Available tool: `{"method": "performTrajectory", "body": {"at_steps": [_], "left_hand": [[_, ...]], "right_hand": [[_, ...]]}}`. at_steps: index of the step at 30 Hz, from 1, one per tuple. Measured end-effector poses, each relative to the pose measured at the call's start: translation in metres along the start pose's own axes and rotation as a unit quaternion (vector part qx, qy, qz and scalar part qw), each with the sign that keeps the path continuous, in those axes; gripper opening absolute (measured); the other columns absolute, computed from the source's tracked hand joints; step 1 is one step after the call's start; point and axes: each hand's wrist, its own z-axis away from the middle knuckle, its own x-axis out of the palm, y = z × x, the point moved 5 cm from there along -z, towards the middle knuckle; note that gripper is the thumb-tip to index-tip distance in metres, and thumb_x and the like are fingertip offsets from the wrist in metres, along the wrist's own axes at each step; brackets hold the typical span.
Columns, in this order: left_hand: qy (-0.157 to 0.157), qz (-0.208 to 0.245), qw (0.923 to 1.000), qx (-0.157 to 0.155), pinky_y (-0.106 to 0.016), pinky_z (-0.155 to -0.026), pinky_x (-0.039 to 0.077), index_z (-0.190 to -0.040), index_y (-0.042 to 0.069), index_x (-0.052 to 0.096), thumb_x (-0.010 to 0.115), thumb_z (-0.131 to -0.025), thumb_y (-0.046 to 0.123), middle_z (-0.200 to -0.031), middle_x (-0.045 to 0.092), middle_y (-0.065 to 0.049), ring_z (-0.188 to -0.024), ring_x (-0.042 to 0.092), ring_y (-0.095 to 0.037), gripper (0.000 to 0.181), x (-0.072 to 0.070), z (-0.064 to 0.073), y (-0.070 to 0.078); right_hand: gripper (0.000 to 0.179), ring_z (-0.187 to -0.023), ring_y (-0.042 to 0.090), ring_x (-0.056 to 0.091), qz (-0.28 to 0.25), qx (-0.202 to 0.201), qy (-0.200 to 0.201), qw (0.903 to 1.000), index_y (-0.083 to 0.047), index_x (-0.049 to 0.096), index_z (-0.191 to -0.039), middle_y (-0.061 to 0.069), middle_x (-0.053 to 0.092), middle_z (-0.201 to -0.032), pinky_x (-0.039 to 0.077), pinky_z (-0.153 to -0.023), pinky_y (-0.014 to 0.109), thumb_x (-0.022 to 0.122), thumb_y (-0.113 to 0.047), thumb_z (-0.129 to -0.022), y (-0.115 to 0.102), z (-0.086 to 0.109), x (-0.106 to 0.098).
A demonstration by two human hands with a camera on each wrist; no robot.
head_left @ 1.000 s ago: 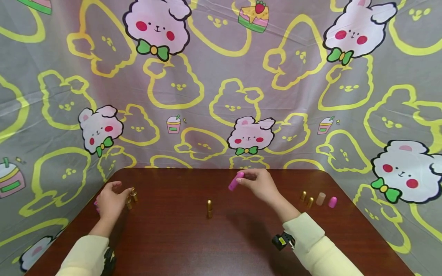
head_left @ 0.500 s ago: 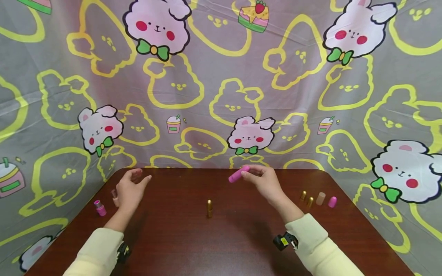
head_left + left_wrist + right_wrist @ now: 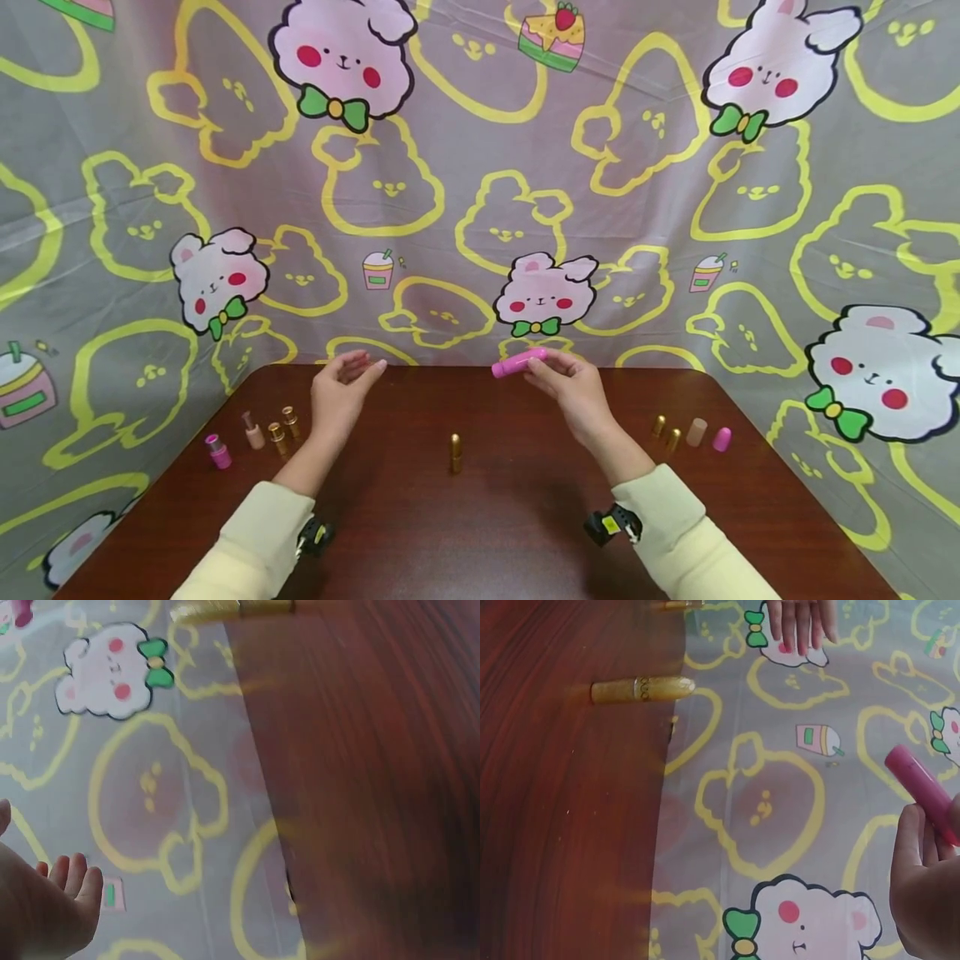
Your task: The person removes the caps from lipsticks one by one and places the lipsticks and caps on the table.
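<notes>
My right hand [image 3: 573, 396] pinches a pink lipstick tube [image 3: 512, 365] between thumb and fingers, raised over the far part of the table. The tube lies nearly level, one end pointing left; in the right wrist view the same pink tube [image 3: 921, 780] sticks out past the fingers. Across from it, my left hand [image 3: 341, 400] hovers with loosely spread fingers and nothing in them. Its fingers also show in the left wrist view, where the left hand [image 3: 56, 911] is at the lower left corner. Between and below the hands, a gold lipstick tube [image 3: 455, 454] stands upright on the table.
On the table's left stand a pink lipstick base [image 3: 218, 452], a beige one [image 3: 255, 435] and two gold ones, the nearer gold base [image 3: 278, 437] partly beside my forearm. At the right are two gold caps [image 3: 673, 439], a translucent cap [image 3: 696, 432] and a pink cap [image 3: 722, 439].
My left hand has left the gold bases at the left and moved right and upward, toward the middle. My right hand has lifted the pink lipstick slightly and tilted it toward level.
</notes>
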Motion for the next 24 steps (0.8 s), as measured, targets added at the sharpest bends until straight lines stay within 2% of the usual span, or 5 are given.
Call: {"method": "performTrajectory", "body": {"at_steps": [6,13,17,20,24], "left_hand": [[-0.027,0.093,0.9953,-0.004,-0.016,-0.081,0.049,-0.113,-0.008,0.063,0.074,-0.086,0.008,-0.112,0.065,-0.023,-0.091,0.063,-0.006,0.034,0.025,0.005,0.015],[-0.045,0.186,0.9815,-0.002,-0.022,-0.084,0.051,-0.112,-0.010,0.062,0.070,-0.087,-0.001,-0.106,0.068,-0.017,-0.091,0.065,-0.010,0.028,0.051,0.013,0.029],[-0.053,0.239,0.9697,-0.005,-0.023,-0.087,0.049,-0.112,-0.008,0.062,0.067,-0.087,-0.004,-0.103,0.069,-0.012,-0.095,0.065,-0.011,0.026,0.064,0.019,0.036],[-0.064,0.283,0.9569,-0.007,-0.025,-0.089,0.050,-0.113,-0.007,0.062,0.065,-0.088,-0.006,-0.101,0.070,-0.008,-0.097,0.064,-0.013,0.025,0.073,0.023,0.041],[-0.084,0.324,0.9421,-0.006,-0.027,-0.091,0.049,-0.116,-0.008,0.060,0.061,-0.090,-0.006,-0.104,0.068,-0.008,-0.099,0.064,-0.016,0.026,0.083,0.029,0.047]], "right_hand": [[0.028,-0.093,0.020,0.068,-0.076,-0.012,0.008,0.9970,0.011,0.060,-0.118,0.012,0.062,-0.113,0.051,-0.089,0.038,0.064,0.001,-0.091,-0.003,0.001,0.006],[0.022,-0.096,0.022,0.068,-0.120,-0.020,0.013,0.9925,0.003,0.066,-0.113,0.011,0.065,-0.111,0.049,-0.092,0.038,0.063,-0.003,-0.093,-0.005,0.005,0.013],[0.016,-0.092,0.021,0.068,-0.154,-0.020,0.022,0.9876,-0.005,0.073,-0.104,0.011,0.062,-0.109,0.049,-0.092,0.038,0.061,-0.001,-0.093,-0.006,0.006,0.016],[0.018,-0.090,0.020,0.069,-0.183,-0.019,0.029,0.9826,-0.010,0.074,-0.097,0.009,0.065,-0.105,0.048,-0.092,0.040,0.060,0.000,-0.094,-0.004,0.006,0.018],[0.015,-0.087,0.021,0.069,-0.214,-0.015,0.043,0.9759,0.001,0.069,-0.106,0.009,0.069,-0.097,0.047,-0.092,0.042,0.060,0.000,-0.094,-0.001,0.007,0.021]]}}
